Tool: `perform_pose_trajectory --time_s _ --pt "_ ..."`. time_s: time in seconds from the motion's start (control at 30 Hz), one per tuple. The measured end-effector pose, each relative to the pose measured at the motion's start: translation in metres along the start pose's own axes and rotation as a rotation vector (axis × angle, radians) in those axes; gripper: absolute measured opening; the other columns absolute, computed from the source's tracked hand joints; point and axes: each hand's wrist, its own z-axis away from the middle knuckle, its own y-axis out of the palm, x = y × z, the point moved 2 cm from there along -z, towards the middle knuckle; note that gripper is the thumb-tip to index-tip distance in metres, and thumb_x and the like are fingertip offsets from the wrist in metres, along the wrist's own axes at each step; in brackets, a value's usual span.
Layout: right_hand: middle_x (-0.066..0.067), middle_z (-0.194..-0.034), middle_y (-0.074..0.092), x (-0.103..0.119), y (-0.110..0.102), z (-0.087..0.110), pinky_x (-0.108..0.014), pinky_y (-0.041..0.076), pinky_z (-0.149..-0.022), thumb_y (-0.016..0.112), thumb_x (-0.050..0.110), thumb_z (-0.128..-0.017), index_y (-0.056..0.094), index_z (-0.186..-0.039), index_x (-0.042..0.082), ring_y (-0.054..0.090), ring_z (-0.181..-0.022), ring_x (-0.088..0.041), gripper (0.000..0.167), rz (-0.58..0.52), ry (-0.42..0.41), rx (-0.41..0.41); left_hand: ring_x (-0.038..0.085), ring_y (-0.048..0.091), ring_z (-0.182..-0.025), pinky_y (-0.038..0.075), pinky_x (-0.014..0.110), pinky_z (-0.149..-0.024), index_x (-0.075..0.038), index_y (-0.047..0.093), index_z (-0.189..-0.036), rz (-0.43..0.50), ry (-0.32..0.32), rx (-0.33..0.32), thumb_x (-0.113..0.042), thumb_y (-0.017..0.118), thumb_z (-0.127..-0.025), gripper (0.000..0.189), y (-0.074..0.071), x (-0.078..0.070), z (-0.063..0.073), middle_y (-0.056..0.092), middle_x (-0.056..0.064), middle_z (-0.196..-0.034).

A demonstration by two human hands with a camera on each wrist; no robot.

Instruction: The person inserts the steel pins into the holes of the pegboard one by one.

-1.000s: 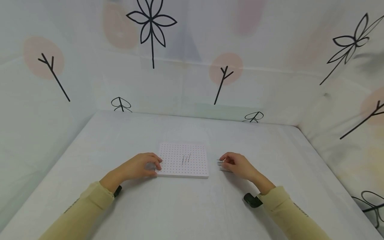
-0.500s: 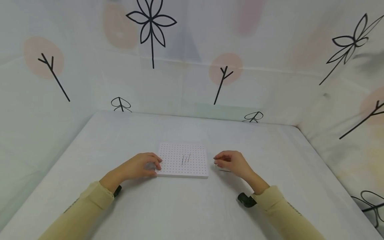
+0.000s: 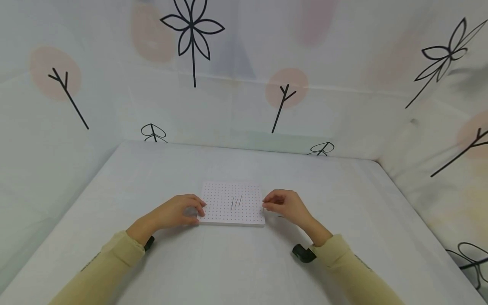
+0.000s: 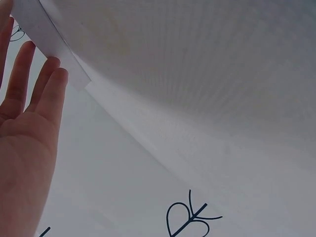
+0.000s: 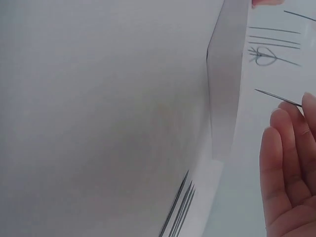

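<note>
Needles occupy both hands here: the right hand [image 3: 284, 204] hovers at the right edge of the white perforated board [image 3: 232, 203], its fingertips pinched on a thin needle [image 5: 278, 98] that shows best in the right wrist view, where the metal shaft juts out from between the fingers [image 5: 286, 143]. Three more needles [image 3: 236, 201] stand upright in holes near the middle of the board, close together and slightly tilted. The left hand [image 3: 179, 211] rests on the surface [image 3: 236, 262] at the board's left edge, its fingers loosely bent and touching that edge; the left wrist view shows the fingers [image 4: 42, 84] fairly straight against the board's corner, gripping nothing. A small bunch of spare needles [image 5: 180, 207] lies on a white card just right of the board, seen clearly only in the right wrist view; from the head camera it is mostly hidden behind the right hand, so its exact count is hard to tell. Both arms wear pale yellow sleeves [image 3: 110, 258]. Cloth printed with black line flowers and pink spots [image 3: 192, 38] walls the surface on three sides.
</note>
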Motion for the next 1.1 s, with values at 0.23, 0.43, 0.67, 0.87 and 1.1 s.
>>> perform_pose_trajectory --time_s 0.23,0.43,0.67,0.87,1.1 --pt "0.000 -0.081 0.066 0.007 0.009 -0.004 -0.027 0.052 -0.063 0.072 0.007 -0.081 0.069 -0.088 0.008 0.061 -0.072 -0.016 0.008 -0.014 -0.024 0.009 0.024 0.051 -0.115 0.037 0.044 -0.099 -0.021 0.066 -0.087 0.004 -0.003 0.004 -0.011 0.074 -0.078 0.016 0.000 -0.001 -0.001 0.059 0.000 -0.116" --pt "0.000 -0.080 0.066 0.012 0.017 -0.007 -0.027 0.052 -0.065 0.072 0.008 -0.081 0.068 -0.086 0.007 0.061 -0.071 -0.016 0.006 -0.035 -0.037 0.019 0.026 0.052 -0.114 0.038 0.046 -0.098 -0.020 0.067 -0.087 -0.011 0.026 0.003 -0.011 0.074 -0.078 0.015 0.000 0.000 0.000 0.060 0.001 -0.115" --pt "0.001 -0.081 0.066 0.018 0.027 -0.012 -0.027 0.052 -0.066 0.073 0.008 -0.080 0.069 -0.084 0.008 0.061 -0.072 -0.015 0.006 -0.060 -0.045 0.019 0.025 0.052 -0.113 0.038 0.046 -0.097 -0.021 0.067 -0.087 -0.020 0.033 -0.002 -0.011 0.074 -0.078 0.015 0.000 0.001 0.001 0.060 0.001 -0.115" --pt "0.000 -0.082 0.067 0.022 0.035 -0.014 -0.026 0.052 -0.066 0.073 0.007 -0.080 0.070 -0.085 0.006 0.061 -0.072 -0.014 0.006 -0.063 -0.059 0.021 0.024 0.052 -0.114 0.038 0.044 -0.098 -0.021 0.067 -0.088 -0.016 0.027 0.002 -0.011 0.074 -0.078 0.016 -0.001 0.001 0.000 0.059 0.000 -0.116" --pt "0.000 -0.083 0.067 0.029 0.043 -0.017 -0.025 0.052 -0.067 0.073 0.008 -0.080 0.070 -0.085 0.007 0.060 -0.072 -0.014 0.006 -0.075 -0.058 0.018 0.024 0.051 -0.114 0.038 0.045 -0.098 -0.021 0.066 -0.088 -0.016 0.030 0.005 -0.011 0.075 -0.078 0.017 0.000 -0.001 0.000 0.059 0.000 -0.116"
